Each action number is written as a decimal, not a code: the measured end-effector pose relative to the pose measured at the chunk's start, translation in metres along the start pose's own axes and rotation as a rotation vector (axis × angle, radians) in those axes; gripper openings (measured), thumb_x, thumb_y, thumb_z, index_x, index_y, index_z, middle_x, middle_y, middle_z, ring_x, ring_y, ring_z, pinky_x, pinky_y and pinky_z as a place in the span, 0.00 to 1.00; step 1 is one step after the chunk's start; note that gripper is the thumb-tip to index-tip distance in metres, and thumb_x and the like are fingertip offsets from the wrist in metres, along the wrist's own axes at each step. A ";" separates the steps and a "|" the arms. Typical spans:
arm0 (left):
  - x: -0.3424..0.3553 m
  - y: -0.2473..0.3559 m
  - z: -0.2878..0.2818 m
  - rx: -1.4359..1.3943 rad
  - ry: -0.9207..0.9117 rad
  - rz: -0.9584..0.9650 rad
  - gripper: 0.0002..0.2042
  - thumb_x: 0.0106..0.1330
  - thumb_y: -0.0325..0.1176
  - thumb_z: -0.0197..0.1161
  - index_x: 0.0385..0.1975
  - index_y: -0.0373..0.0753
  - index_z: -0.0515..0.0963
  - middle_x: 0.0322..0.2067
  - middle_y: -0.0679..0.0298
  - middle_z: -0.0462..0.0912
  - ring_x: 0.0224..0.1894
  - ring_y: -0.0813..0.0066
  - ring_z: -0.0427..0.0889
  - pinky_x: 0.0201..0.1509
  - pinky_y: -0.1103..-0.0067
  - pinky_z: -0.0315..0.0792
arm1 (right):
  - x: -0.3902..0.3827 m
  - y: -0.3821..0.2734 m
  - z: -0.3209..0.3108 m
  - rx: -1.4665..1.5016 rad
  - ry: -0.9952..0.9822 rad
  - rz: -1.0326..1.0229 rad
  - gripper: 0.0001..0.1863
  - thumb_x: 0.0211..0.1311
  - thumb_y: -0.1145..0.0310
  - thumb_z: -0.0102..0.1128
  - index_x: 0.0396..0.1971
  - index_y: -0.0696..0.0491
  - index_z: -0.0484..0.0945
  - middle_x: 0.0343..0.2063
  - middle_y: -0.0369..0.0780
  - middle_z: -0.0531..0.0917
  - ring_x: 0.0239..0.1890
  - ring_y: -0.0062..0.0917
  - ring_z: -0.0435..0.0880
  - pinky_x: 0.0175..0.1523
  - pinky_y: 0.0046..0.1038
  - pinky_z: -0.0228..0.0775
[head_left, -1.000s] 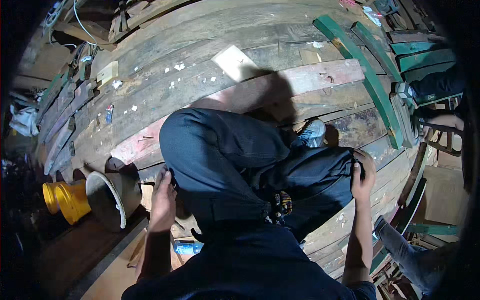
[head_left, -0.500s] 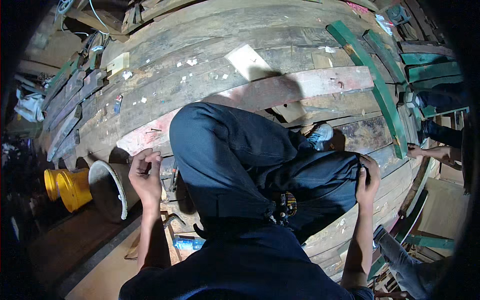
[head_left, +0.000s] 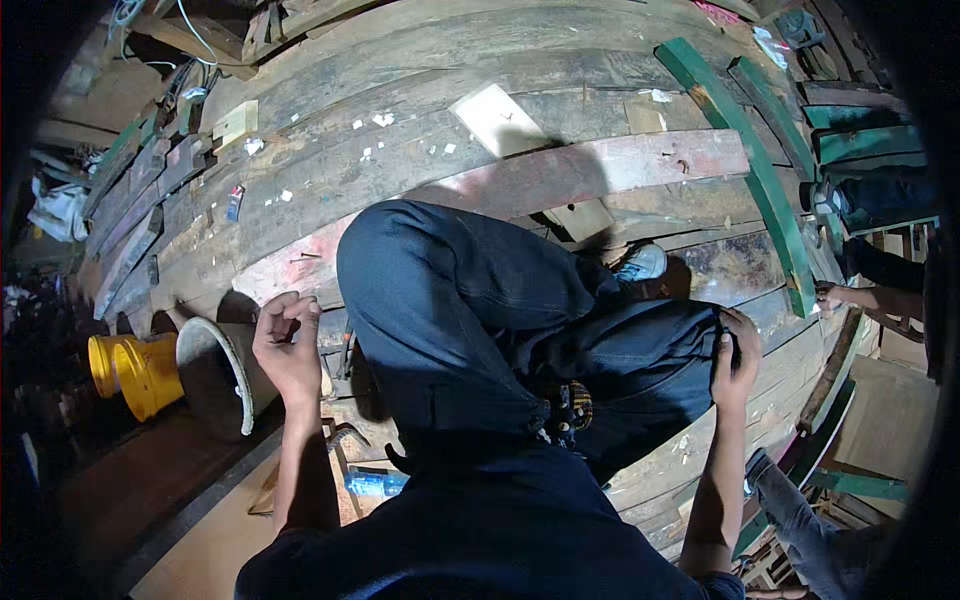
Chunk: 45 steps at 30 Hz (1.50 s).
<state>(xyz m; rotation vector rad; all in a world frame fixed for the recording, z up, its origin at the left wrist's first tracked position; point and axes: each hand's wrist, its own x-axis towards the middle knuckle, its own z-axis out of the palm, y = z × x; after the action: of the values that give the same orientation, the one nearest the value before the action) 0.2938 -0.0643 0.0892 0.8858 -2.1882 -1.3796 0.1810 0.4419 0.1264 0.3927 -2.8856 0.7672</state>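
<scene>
My left hand is raised beside my bent knee, near the left end of a plank with worn red and white paint. Its fingers are curled in towards the thumb; whether anything small sits between them is hidden. My right hand lies on my right knee, fingers spread over the dark trousers, holding nothing. The painted plank stretches across the floor in front of my legs. A nail sticks up near its left end, and a bent nail near its right end.
Green wooden beams lie at the right, beside another person's hand. Yellow buckets and a grey bucket stand at the left. A pale board lies under the plank. A blue plastic bottle lies by my hip.
My left hand has shifted very slightly up and left, its fingers still curled. My right hand stays on the knee. The other person's feet at the right have moved a little.
</scene>
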 end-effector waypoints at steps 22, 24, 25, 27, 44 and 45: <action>0.101 -0.089 0.067 0.659 -0.291 0.551 0.24 0.60 0.34 0.57 0.56 0.33 0.65 0.57 0.48 0.66 0.59 0.50 0.65 0.64 0.64 0.55 | -0.001 0.000 0.000 0.001 0.024 -0.002 0.12 0.59 0.70 0.48 0.37 0.60 0.77 0.40 0.48 0.80 0.47 0.42 0.77 0.56 0.36 0.63; 0.095 -0.084 0.111 0.666 -0.359 0.792 0.24 0.60 0.36 0.56 0.56 0.35 0.65 0.56 0.48 0.67 0.59 0.49 0.65 0.64 0.63 0.55 | 0.000 0.002 0.000 0.018 0.024 -0.048 0.11 0.58 0.72 0.48 0.36 0.60 0.77 0.39 0.48 0.81 0.46 0.42 0.77 0.55 0.36 0.64; 0.093 -0.079 0.122 0.683 -0.401 1.028 0.25 0.60 0.38 0.55 0.57 0.36 0.65 0.55 0.49 0.68 0.58 0.49 0.65 0.64 0.62 0.54 | 0.002 0.003 0.000 0.015 0.021 -0.041 0.11 0.58 0.72 0.48 0.36 0.60 0.77 0.39 0.48 0.81 0.46 0.42 0.77 0.55 0.36 0.64; 0.081 -0.082 0.130 0.716 -0.467 1.071 0.25 0.60 0.38 0.55 0.57 0.36 0.65 0.55 0.49 0.68 0.58 0.49 0.65 0.64 0.63 0.54 | 0.001 0.001 0.000 0.011 0.008 -0.023 0.11 0.58 0.71 0.49 0.36 0.59 0.77 0.40 0.48 0.80 0.46 0.43 0.77 0.55 0.36 0.64; 0.083 -0.103 0.139 0.770 -0.503 0.886 0.26 0.60 0.38 0.56 0.58 0.38 0.64 0.55 0.49 0.68 0.58 0.49 0.66 0.63 0.64 0.57 | -0.001 0.002 -0.001 0.001 0.053 -0.055 0.11 0.56 0.72 0.50 0.36 0.59 0.77 0.40 0.47 0.81 0.46 0.42 0.78 0.54 0.36 0.65; 0.081 -0.103 0.141 0.769 -0.507 0.886 0.26 0.60 0.38 0.56 0.58 0.38 0.64 0.55 0.49 0.68 0.58 0.49 0.66 0.63 0.64 0.57 | -0.001 0.003 -0.001 0.007 0.058 -0.052 0.11 0.56 0.72 0.50 0.36 0.59 0.77 0.39 0.47 0.81 0.46 0.42 0.78 0.54 0.36 0.65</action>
<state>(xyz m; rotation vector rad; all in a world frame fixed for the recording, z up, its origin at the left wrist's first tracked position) 0.1774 -0.0617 -0.0646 -0.3420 -2.9695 -0.3221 0.1812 0.4449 0.1262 0.4375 -2.8083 0.7669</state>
